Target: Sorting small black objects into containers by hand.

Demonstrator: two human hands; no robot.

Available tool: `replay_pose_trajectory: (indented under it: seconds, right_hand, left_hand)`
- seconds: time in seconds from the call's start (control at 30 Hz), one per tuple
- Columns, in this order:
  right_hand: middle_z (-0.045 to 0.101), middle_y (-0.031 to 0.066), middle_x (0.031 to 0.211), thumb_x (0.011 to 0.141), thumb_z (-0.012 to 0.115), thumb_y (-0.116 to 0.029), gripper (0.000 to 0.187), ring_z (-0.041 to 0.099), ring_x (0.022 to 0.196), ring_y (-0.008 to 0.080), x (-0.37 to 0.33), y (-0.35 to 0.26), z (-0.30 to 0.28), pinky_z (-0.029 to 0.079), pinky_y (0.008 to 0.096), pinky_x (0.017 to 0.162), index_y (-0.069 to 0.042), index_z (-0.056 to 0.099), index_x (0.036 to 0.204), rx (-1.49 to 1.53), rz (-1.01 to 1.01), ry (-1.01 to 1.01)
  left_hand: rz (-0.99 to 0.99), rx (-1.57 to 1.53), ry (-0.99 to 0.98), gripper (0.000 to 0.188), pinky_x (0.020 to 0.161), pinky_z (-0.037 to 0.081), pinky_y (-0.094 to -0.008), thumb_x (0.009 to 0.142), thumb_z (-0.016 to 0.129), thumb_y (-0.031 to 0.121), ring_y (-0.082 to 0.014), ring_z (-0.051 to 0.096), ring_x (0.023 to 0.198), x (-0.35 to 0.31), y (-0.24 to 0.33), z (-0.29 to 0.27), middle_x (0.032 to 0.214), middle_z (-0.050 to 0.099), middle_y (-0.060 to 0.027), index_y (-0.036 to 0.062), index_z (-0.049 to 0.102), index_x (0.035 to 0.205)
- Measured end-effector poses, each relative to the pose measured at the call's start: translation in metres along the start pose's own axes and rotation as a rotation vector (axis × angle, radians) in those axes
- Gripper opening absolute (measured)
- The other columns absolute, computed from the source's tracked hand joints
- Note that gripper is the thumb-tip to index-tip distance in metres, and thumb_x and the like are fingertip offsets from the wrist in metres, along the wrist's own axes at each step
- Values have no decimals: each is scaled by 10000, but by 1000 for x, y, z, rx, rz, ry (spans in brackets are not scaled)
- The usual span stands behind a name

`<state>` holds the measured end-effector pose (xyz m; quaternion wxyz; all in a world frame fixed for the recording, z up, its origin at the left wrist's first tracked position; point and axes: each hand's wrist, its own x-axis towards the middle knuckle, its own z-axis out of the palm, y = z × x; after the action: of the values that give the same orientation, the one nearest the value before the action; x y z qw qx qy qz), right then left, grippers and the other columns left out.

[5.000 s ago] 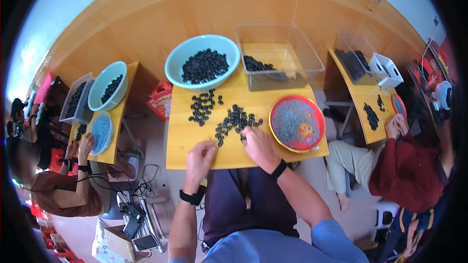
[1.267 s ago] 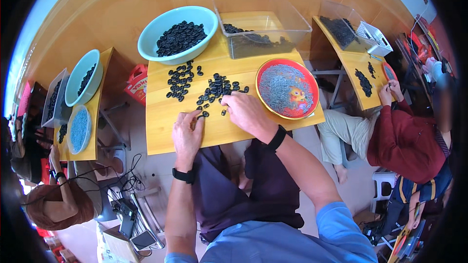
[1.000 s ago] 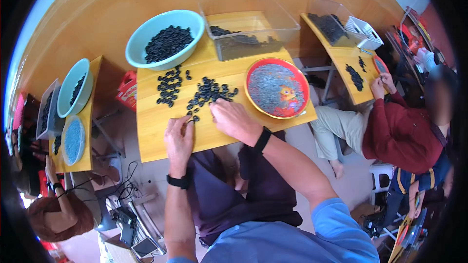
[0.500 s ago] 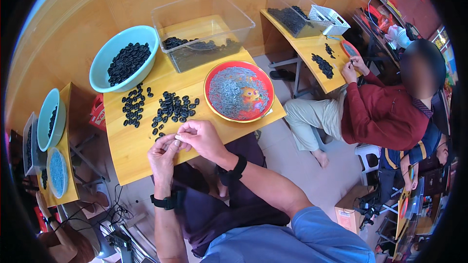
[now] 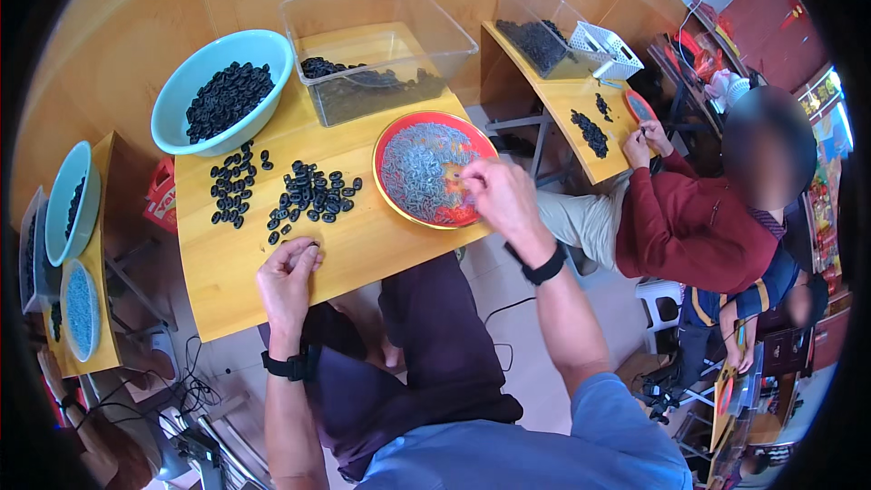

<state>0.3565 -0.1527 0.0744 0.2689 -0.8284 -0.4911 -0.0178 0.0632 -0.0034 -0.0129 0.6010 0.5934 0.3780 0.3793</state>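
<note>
Red tray partly behind right hand

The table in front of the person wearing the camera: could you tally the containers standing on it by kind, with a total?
Teal round basin: 1
Clear plastic box: 1
Red round tray: 1
Total: 3 containers

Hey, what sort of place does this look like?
Probably a small shared workroom for handwork. On the nearest yellow table, a pale blue basin holds black oval parts and a red tray holds grey pieces; to the right, a person in dark red sits at a similar table.
</note>
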Motion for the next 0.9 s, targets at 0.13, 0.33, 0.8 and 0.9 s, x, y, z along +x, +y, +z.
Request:
replay_pose_trajectory:
  seconds: [0.13, 0.33, 0.8, 0.9]
  right_hand:
    - [693, 189, 839, 811, 622, -55, 99, 675, 808, 391, 13, 35, -2, 526, 492, 713, -81, 715, 834, -140, -4, -141]
    - [694, 182, 825, 785, 629, -49, 99, 677, 818, 381, 19, 37, 9, 527, 483, 727, -78, 712, 832, -122, -5, -317]
    - [699, 159, 782, 788, 651, -31, 79, 701, 753, 266, 21, 28, 5, 531, 384, 697, -9, 708, 838, 238, 142, -395]
    - [700, 162, 773, 800, 639, -29, 91, 705, 739, 270, 23, 26, 2, 532, 379, 682, -4, 711, 849, 254, 142, -411]
  left_hand:
    - [56, 167, -24, 126, 697, 522, -232, 898, 685, -2, -97, 667, 733, -2, 0, 2, 825, 722, -63, -41, 711, 1014]
    - [105, 216, -22, 115, 659, 497, -231, 878, 695, 4, -85, 659, 714, -4, 1, 2, 782, 706, -61, -11, 721, 989]
    - [143, 236, 1, 104, 612, 457, -242, 859, 712, 6, -73, 550, 630, -4, -1, 4, 722, 635, -45, -15, 722, 961]
    - [144, 235, -6, 111, 620, 464, -240, 859, 710, 2, -76, 556, 636, -4, -2, 3, 732, 643, -46, -16, 720, 967]
